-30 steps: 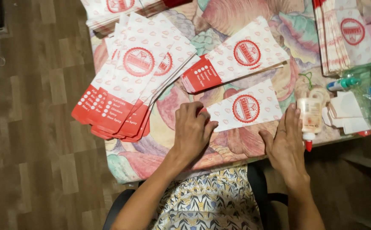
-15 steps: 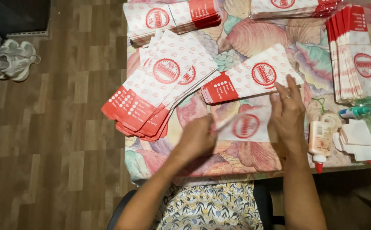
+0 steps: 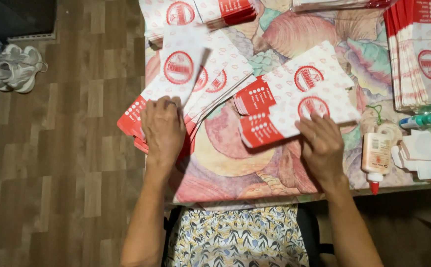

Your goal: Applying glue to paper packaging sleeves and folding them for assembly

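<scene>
Fanned bags [image 3: 195, 84] left — glue bottle [image 3: 376, 157] right, seemingly upended.

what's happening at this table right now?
A seated person is sorting red-and-white paper bags on a table with a colourful cloth. The left hand presses on a fanned stack of bags at the table's left edge. The right hand rests on the upper of two separate bags lying mid-table. A glue bottle lies to the right, and more bag stacks sit further right.

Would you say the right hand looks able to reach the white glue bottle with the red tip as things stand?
Probably yes: the right hand rests just beside the white glue bottle with the red tip, with only bare tablecloth between them.
</scene>
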